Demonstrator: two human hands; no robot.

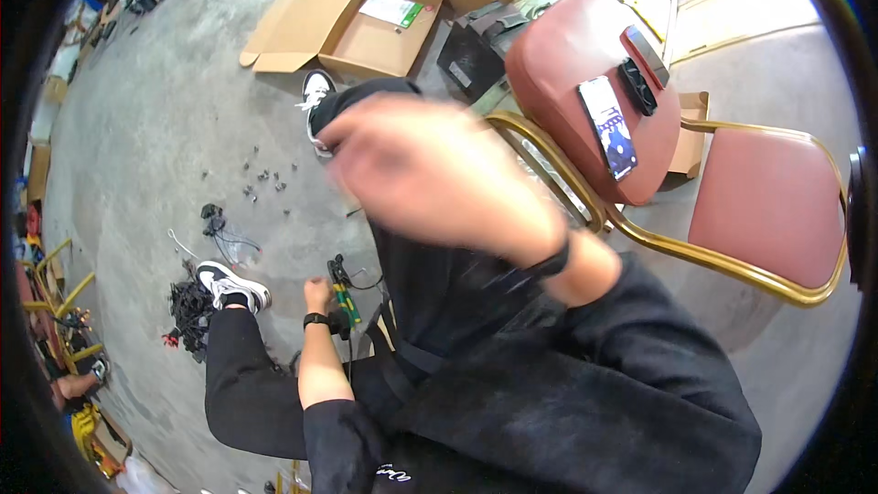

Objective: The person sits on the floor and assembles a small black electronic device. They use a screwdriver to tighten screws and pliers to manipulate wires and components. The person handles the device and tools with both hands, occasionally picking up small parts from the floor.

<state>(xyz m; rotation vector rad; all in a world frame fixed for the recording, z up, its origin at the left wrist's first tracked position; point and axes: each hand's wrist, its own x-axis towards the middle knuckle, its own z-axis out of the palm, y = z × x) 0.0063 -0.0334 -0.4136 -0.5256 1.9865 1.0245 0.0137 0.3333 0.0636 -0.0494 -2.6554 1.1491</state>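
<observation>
My right hand (pixel 430 174) is raised close to the camera and blurred. I see its back, the fingers point left, and nothing shows in it. Lower down, my left hand (pixel 318 295), with a black band on the wrist, grips a green-handled tool (pixel 346 300) like pliers, held upright beside my thigh. Thin dark wires (pixel 361 282) run from the tool. I sit on the concrete floor in black clothes, with a black-and-white shoe (pixel 233 286) at the left and the other shoe (pixel 315 96) farther out.
A red padded chair with a gold frame (pixel 732 261) lies tipped at the right, with a phone (pixel 611 128) and black items (pixel 637 84) on it. An open cardboard box (pixel 366 37) lies ahead. Small screws (pixel 265 178) and a tangle of black cables (pixel 190 311) lie on the floor.
</observation>
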